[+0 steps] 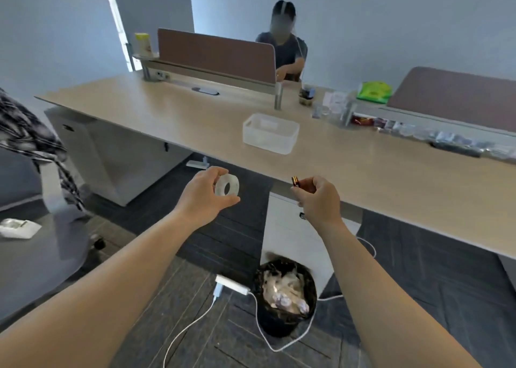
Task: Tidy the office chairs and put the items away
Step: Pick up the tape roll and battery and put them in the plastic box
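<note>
- Matt pale wood-look desk top (156, 108)
- Translucent smooth plastic bin (270, 133)
- Frosted, clear-looking tape roll (227, 186)
- Glossy black bag lining wastebasket (284, 298)

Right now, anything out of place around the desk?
Yes. A white adapter and its cable trail loose across the floor beside the bin, and a patterned garment hangs off the chair at left.

A translucent tape roll (226, 188) stands on edge, pinched in the left hand (205, 197). A dark battery (296, 182), gold-tipped, lies level in the right hand (318, 200), both near the tabletop (173, 116) edge.
</note>
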`<action>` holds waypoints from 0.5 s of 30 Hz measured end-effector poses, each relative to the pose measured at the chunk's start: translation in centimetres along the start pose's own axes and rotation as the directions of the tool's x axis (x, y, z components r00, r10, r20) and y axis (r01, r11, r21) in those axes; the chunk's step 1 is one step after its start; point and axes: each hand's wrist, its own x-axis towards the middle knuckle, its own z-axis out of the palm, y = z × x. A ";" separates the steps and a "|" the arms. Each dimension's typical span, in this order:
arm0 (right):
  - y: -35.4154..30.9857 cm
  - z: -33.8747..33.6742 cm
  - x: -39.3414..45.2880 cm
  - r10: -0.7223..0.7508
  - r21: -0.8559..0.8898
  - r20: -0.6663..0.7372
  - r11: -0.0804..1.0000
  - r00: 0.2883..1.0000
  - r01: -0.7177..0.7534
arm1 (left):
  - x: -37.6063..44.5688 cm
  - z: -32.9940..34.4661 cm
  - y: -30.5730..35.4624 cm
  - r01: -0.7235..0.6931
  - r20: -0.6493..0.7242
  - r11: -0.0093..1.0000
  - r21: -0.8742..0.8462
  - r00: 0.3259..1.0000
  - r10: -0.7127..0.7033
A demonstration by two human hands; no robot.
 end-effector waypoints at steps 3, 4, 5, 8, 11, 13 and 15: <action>-0.1 1.2 3.7 -0.026 -0.008 0.005 1.000 1.000 0.026 | 3.6 -0.2 -0.4 0.002 -0.020 1.000 0.009 1.000 -0.002; 0.1 1.5 5.1 -0.029 -0.007 0.006 1.000 1.000 0.029 | 5.0 0.1 -0.4 -0.001 -0.020 1.000 0.011 1.000 0.001; 0.2 1.7 6.7 -0.031 -0.009 0.007 0.999 1.000 0.031 | 6.4 0.4 -0.4 -0.003 -0.017 1.000 0.010 1.000 0.003; 0.7 1.9 12.1 -0.026 0.007 0.000 1.000 1.000 0.026 | 11.2 1.8 0.4 -0.003 -0.005 1.000 0.009 1.000 0.003; 0.9 1.9 17.9 -0.012 0.011 -0.011 1.000 1.000 0.012 | 16.5 3.1 1.6 -0.003 0.005 1.000 0.016 1.000 0.003; 1.1 1.9 21.5 -0.003 0.016 -0.012 1.000 1.000 0.003 | 20.0 3.9 2.4 -0.001 0.005 1.000 0.013 1.000 0.001; 1.2 2.0 24.4 0.009 0.020 -0.013 1.000 1.000 -0.008 | 22.9 4.7 3.1 0.008 0.010 1.000 0.011 1.000 -0.008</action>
